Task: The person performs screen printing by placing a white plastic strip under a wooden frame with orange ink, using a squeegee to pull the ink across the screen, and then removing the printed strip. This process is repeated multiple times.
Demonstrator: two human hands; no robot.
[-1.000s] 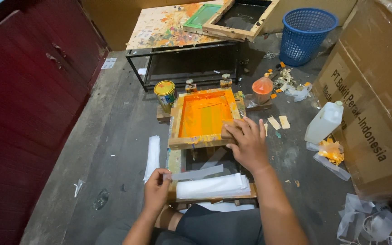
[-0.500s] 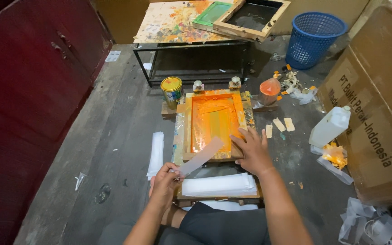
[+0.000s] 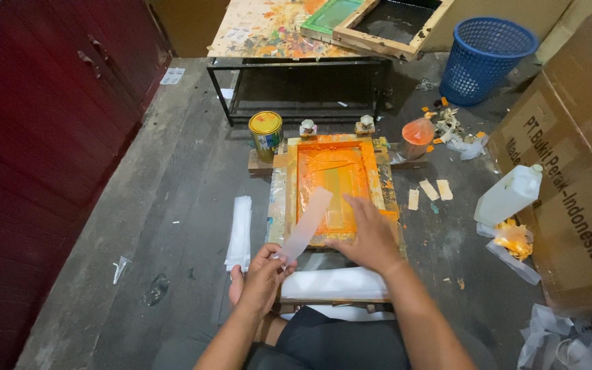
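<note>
Head cam: thin whitish strip point(image 3: 307, 223) is pinched at its lower end by left hand point(image 3: 263, 275), fingers closed on it; strip slants up over the orange-inked screen frame point(image 3: 334, 188). Right hand point(image 3: 368, 236) lies palm-down, fingers spread, on frame's near edge, touching the ink-stained wood. Frame sits on the floor w/ two clamps at its far side. Just below hands, a white stack of sheets point(image 3: 334, 283); another white stack point(image 3: 240, 231) left of frame. Yellow-lidded paint can point(image 3: 266, 134) near frame's far-left corner, orange cup point(image 3: 417, 136) far right. White jug point(image 3: 510, 194) & cardboard box point(image 3: 570, 171) to the right; blue basket point(image 3: 484, 58) beyond.
</note>
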